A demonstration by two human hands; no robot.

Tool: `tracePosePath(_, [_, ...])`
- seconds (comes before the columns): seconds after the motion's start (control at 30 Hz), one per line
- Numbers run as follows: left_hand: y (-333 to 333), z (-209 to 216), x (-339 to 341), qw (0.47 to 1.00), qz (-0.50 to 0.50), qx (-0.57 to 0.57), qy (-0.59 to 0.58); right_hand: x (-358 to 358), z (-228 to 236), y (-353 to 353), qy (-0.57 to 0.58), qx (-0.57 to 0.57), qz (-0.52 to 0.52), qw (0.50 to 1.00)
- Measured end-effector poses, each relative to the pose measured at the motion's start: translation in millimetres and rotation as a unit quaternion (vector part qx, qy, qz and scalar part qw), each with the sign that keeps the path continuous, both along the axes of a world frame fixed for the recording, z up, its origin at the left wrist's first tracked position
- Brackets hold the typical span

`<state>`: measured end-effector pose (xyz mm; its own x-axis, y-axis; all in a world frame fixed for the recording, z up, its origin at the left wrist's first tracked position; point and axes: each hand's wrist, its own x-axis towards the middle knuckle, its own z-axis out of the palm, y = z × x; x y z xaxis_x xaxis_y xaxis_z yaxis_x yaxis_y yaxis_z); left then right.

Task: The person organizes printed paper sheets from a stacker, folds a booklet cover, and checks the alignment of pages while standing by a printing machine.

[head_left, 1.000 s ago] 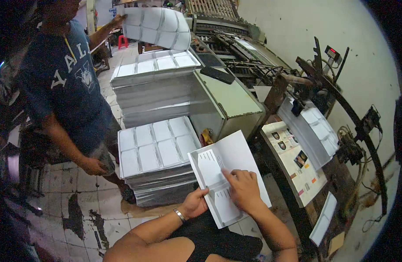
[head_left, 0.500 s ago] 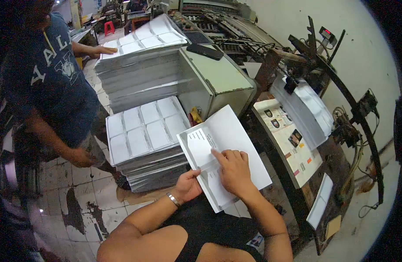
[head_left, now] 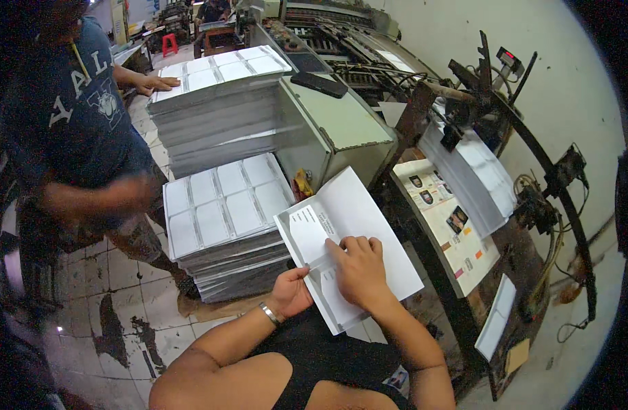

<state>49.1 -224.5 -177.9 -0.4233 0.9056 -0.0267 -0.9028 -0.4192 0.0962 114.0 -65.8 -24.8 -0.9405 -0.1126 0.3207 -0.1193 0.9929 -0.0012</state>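
Note:
A folded white sheet (head_left: 368, 212) lies open in front of me, tilted, with small printed text on its left panels and a blank right side. My left hand (head_left: 290, 294) grips its lower left edge, thumb on top and fingers underneath. Over the middle of the paper is my right hand (head_left: 360, 270), its index finger stretched out and touching the print near the fold. The other fingers of that hand are loosely bent and hold nothing. Just beyond the sheet stands a stack of printed sheets (head_left: 221, 205), each with several white panels.
Behind rises a taller paper stack (head_left: 215, 126), with a co-worker's hand (head_left: 157, 83) on its left edge. A phone (head_left: 319, 84) lies on a pale green metal cabinet (head_left: 358, 126). Right of me is a dark machine table (head_left: 464, 307) bearing a printed colour sheet (head_left: 450, 219).
The lifted top sheet on the tall stack now lies flatter. The co-worker's lower arm has swung up and is blurred. My hands and the folded sheet have barely moved.

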Motion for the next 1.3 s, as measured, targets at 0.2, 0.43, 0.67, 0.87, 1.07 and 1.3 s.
tracePosePath(0.2, [-1.1, -4.9, -0.7, 1.000, 0.004, 0.001, 0.009, -0.8, -3.0, -2.9, -0.017, 0.001, -0.006, 1.000])
tracePosePath(0.43, [1.7, -15.1, -3.3, 1.000, 0.001, -0.001, -0.011, 3.3, -0.7, -0.7, -0.019, -0.013, 0.009, 1.000])
tracePosePath(0.67, [-3.6, -6.6, -1.9, 0.994, 0.013, -0.107, 0.033, 31.2, 13.6, 2.3, 0.030, -0.080, -0.040, 0.996])
tracePosePath(0.87, [-14.6, -8.0, 0.1, 0.985, 0.026, -0.160, 0.060, 76.0, 21.1, 21.0, 0.086, -0.266, -0.120, 0.953])
tracePosePath(1.07, [-2.1, -13.3, 4.4, 0.986, -0.040, -0.147, 0.074, 114.3, -37.8, 68.6, -0.031, -0.697, -0.038, 0.716])
tracePosePath(1.3, [18.8, 5.1, 15.3, 0.973, -0.073, -0.169, 0.140, 112.2, -84.8, 39.9, -0.069, -0.684, -0.142, 0.712])
